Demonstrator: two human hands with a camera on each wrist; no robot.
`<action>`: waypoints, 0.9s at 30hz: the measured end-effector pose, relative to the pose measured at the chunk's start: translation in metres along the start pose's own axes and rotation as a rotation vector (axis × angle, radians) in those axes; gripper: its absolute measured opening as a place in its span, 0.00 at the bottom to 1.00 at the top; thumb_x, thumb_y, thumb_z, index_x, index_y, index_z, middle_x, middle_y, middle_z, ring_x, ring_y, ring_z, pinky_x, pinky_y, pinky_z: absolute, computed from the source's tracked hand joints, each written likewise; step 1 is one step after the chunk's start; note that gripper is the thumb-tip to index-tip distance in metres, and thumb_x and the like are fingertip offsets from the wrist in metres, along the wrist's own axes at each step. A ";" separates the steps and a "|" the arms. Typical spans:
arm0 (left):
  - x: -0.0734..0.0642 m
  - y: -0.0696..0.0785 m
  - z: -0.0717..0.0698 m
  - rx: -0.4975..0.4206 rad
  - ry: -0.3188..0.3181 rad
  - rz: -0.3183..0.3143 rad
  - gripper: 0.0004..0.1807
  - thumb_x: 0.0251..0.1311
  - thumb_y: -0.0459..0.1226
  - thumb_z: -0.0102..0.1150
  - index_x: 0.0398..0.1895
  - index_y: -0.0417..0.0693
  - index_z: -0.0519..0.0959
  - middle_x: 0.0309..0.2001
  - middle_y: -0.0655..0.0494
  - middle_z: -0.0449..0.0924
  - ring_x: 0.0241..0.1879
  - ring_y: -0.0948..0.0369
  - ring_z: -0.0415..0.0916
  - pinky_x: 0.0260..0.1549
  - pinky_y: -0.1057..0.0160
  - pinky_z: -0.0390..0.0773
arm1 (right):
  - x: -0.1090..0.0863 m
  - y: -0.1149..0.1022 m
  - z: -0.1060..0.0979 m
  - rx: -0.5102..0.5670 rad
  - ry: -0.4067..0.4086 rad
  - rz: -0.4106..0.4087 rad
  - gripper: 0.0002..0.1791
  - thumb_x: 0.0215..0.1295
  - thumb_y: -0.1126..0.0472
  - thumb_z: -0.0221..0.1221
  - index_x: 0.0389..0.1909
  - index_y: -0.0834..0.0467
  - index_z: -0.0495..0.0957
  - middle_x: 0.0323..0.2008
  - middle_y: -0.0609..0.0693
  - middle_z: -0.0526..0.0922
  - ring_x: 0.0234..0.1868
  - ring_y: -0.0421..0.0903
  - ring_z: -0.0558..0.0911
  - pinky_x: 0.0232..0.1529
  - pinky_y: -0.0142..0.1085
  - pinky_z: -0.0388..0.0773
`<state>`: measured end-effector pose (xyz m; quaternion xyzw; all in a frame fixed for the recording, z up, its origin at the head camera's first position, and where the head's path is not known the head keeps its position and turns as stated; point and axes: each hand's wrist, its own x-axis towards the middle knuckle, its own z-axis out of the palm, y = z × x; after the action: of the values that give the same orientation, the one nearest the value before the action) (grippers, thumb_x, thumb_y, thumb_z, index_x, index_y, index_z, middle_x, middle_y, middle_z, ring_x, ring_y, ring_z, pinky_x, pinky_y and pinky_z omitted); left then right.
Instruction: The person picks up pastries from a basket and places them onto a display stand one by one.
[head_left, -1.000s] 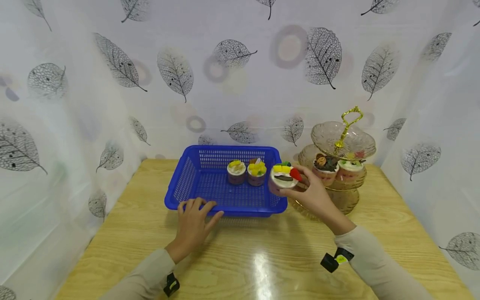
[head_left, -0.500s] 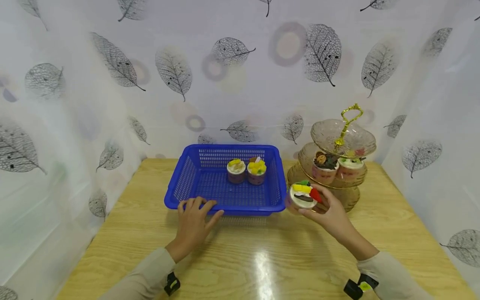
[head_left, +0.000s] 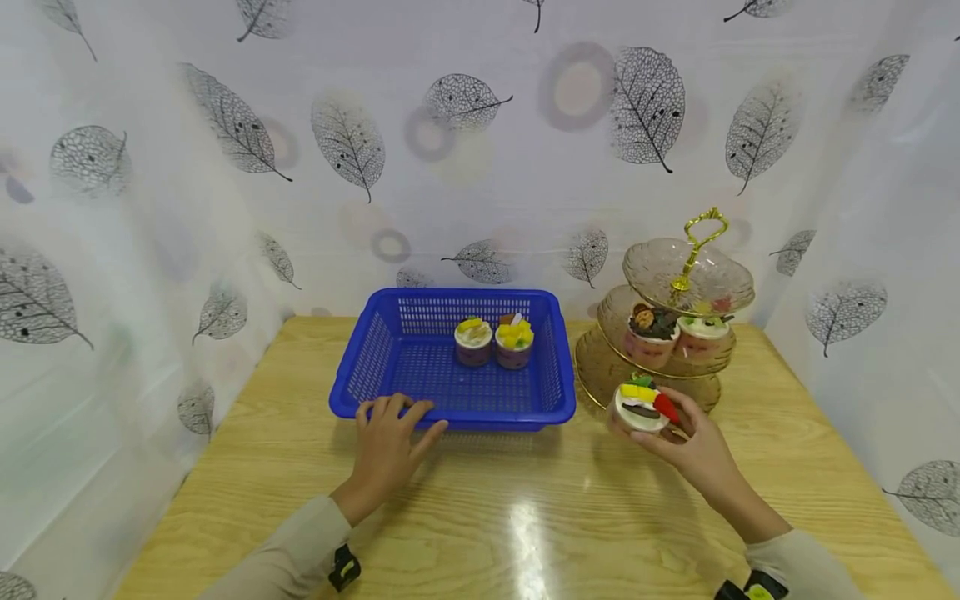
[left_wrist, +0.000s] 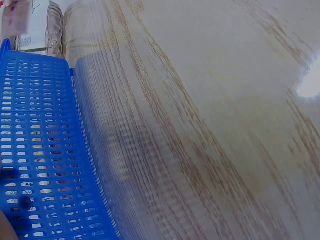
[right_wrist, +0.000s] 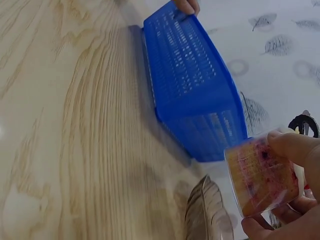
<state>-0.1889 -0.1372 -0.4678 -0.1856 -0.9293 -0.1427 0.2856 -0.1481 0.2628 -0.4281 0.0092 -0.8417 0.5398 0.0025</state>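
Note:
My right hand point(head_left: 697, 454) grips a dessert cup point(head_left: 637, 410) topped with white cream, yellow pieces, a dark cookie and a red strawberry piece. It hangs in front of the tiered stand's lower plates; the right wrist view shows the cup's clear side point(right_wrist: 262, 175) with pink and tan layers. My left hand point(head_left: 386, 454) rests on the front rim of the blue plastic basket point(head_left: 450, 419), fingers over the edge. Two dessert cups with yellow toppings, one point(head_left: 473, 342) beside the other point(head_left: 513, 342), stand in the basket's right half.
Right of the basket stands a three-tier clear plate stand point(head_left: 651, 273) with a gold handle point(head_left: 705, 229). Its middle tier holds a chocolate-topped cup point(head_left: 651, 337) and a green-and-red-topped cup point(head_left: 701, 339). Leaf-printed curtain point(head_left: 480, 167) hangs behind the wooden table point(head_left: 450, 517).
My right hand has carried the dessert cup from over the basket's right side, rightward and nearer to me, to in front of the stand. The left hand has stayed on the rim.

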 end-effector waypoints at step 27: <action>-0.001 0.000 0.001 -0.003 0.003 0.000 0.22 0.54 0.61 0.47 0.39 0.58 0.79 0.35 0.56 0.73 0.39 0.53 0.68 0.45 0.45 0.57 | 0.012 0.029 -0.026 0.001 0.090 0.148 0.44 0.55 0.49 0.59 0.65 0.67 0.49 0.60 0.62 0.58 0.57 0.56 0.61 0.38 0.19 0.70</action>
<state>-0.1885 -0.1371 -0.4687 -0.1859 -0.9286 -0.1443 0.2869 -0.1604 0.2978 -0.4434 -0.0774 -0.8388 0.5389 0.0002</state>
